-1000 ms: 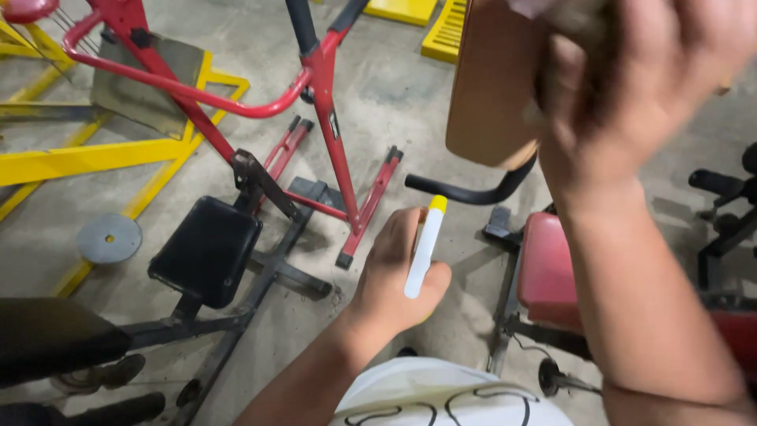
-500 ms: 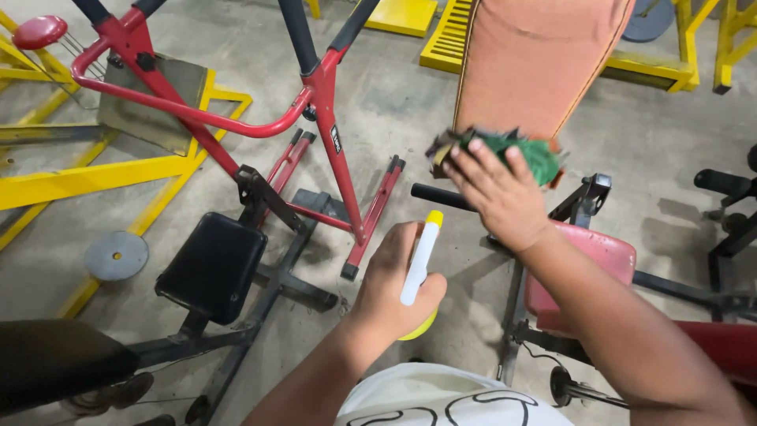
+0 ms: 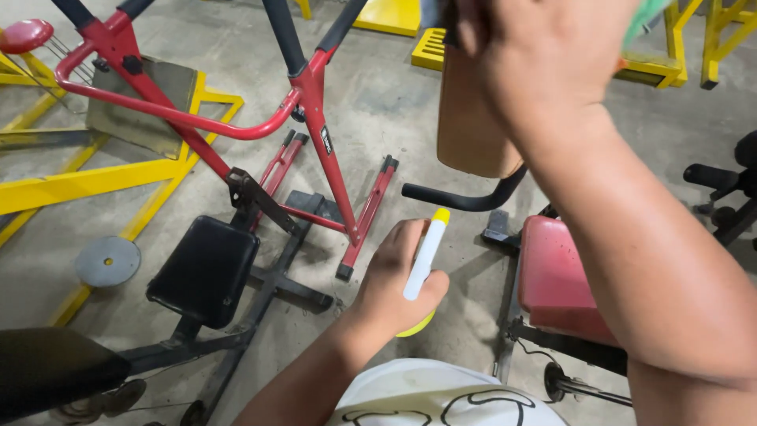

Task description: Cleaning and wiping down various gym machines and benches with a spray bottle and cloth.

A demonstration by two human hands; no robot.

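My left hand [image 3: 394,276] is holding a spray bottle [image 3: 423,260] low in front of my body, my grip closing around its yellow base while its white neck with a yellow tip is sticking up past my thumb. My right hand [image 3: 544,63] is reaching up to the top edge of the view, pressing against the tan upright back pad [image 3: 469,126] of a bench; a scrap of green cloth [image 3: 646,16] is showing beside it, but I cannot tell whether my grip is closing on it, since my fingers are pointing away from the camera. My right forearm is crossing the right side of the view and covering much of that bench. Under it the red seat pad [image 3: 552,276] is sitting, and a black curved handle [image 3: 465,197] is poking out to the left below the back pad, just above the bottle. To the left a red exercise frame [image 3: 315,118] is standing on the concrete floor [image 3: 378,87], with a black seat pad [image 3: 205,268] before it. A grey weight plate [image 3: 108,261] is lying by a yellow frame [image 3: 95,166] farther left.
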